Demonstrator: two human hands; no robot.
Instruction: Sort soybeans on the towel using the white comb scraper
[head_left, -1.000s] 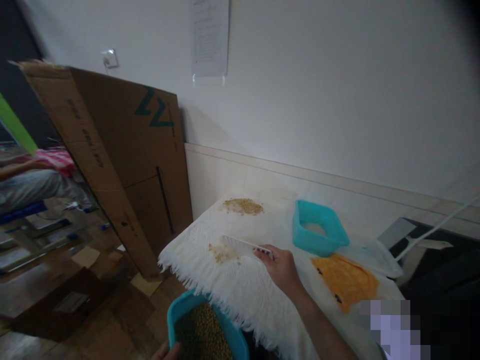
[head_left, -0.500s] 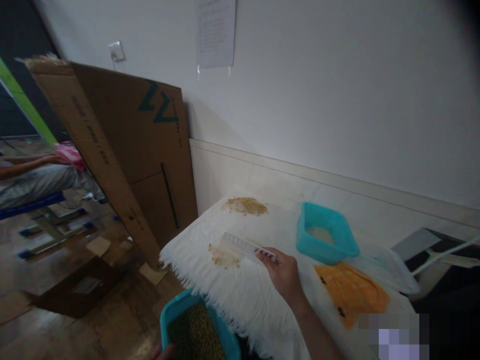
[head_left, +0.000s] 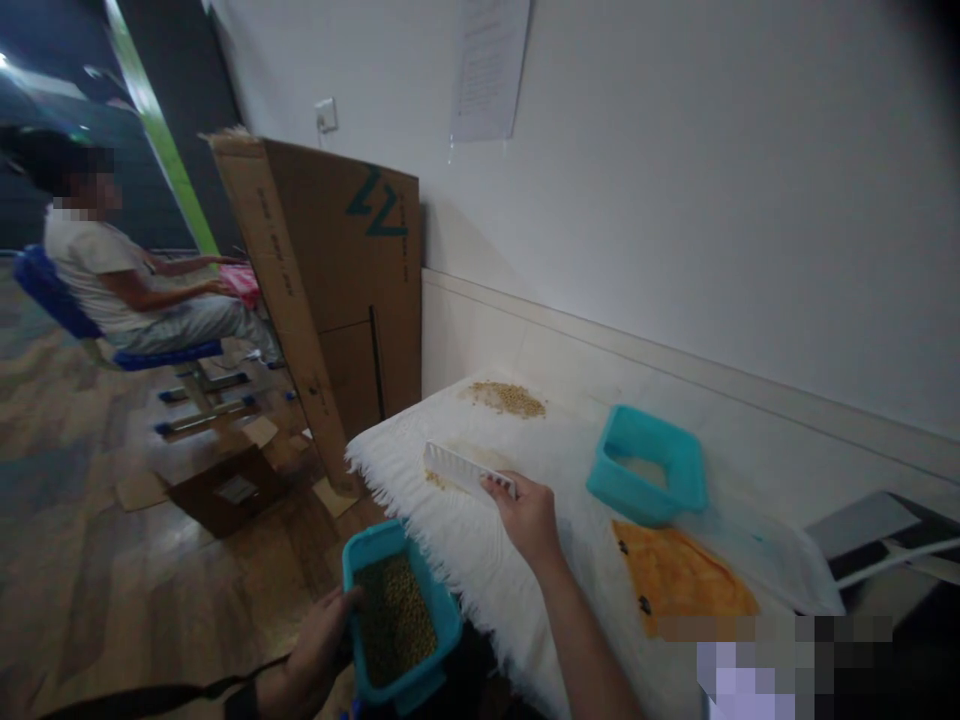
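My right hand (head_left: 529,515) grips one end of a long white plastic strip with a ribbed edge (head_left: 457,467), held slanted over the white fringed cloth (head_left: 469,540). A few yellowish beans (head_left: 435,480) lie beside the strip near the cloth's left edge, partly hidden by it. Lower down, my left hand (head_left: 315,640) is closed on the left rim of a teal bin (head_left: 444,612). Many beans (head_left: 411,605) lie inside this bin, below the fringe. Farther back on the cloth is a larger spread of beans (head_left: 510,398).
A second teal bin (head_left: 679,480) with pale contents stands on the cloth, near an orange cloth (head_left: 686,575) and a clear plastic lid (head_left: 787,565). A tall cardboard box (head_left: 352,270) leans at the left. Beyond it a person (head_left: 112,260) sits on a blue chair.
My right hand has moved the strip left and toward the cloth's edge, over the near beans. The view has swung left, and more of my left hand and the lower bin shows.
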